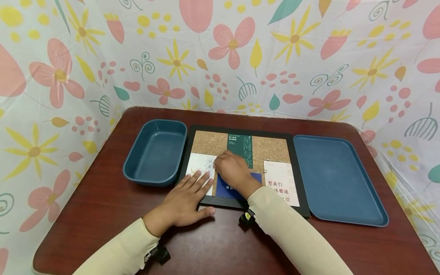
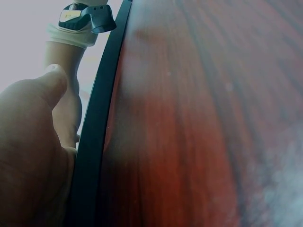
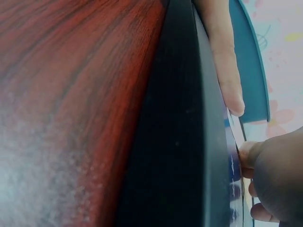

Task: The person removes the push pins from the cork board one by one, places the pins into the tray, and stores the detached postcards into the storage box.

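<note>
Left hand (image 1: 182, 204) lay palm down, fingers spread onto the left white card (image 1: 195, 160), front-left corner of corkboard (image 1: 207, 143). Right hand (image 1: 233, 170) bent over, fingers curled at card's right edge; couldn't tell whether they pinched it. Corkboard sat toward table's back edge.

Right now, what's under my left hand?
Your left hand lies over part of the leftmost white card and the lower left corner of the black frame. The card's upper part shows; anything printed directly beneath the hand is covered.
</note>
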`<state>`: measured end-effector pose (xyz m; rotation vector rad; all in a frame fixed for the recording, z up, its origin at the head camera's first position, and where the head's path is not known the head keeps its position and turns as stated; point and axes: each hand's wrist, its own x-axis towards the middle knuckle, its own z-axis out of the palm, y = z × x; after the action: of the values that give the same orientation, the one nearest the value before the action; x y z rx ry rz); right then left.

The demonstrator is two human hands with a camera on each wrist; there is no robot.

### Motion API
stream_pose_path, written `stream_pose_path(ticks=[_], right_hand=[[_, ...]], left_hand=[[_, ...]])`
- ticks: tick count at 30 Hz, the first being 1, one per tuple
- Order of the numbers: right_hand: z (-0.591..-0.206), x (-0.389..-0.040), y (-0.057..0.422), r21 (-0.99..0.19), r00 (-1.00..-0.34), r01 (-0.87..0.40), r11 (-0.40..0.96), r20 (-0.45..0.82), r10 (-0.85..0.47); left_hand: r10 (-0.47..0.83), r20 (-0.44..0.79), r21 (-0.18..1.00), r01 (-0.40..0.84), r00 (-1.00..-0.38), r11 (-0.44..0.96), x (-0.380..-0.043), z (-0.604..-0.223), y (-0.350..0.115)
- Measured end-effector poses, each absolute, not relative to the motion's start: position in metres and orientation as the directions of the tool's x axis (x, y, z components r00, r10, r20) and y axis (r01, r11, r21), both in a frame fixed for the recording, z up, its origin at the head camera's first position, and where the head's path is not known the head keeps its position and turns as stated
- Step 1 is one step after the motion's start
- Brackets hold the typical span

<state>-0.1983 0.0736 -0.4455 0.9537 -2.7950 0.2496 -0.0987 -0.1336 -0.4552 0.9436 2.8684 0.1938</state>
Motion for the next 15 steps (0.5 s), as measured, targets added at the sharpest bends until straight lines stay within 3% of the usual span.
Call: stream_pose_path(ticks=[15], right_hand=[[-0.4421,-0.1952,0.0729,-0.127,-0.824,-0.561,0.818,0.183,-0.536]], left_hand=[[0.593,-0.063,0.161,0.579,-0.802,0.8,-0.0982,-0.4559,-0.1336]])
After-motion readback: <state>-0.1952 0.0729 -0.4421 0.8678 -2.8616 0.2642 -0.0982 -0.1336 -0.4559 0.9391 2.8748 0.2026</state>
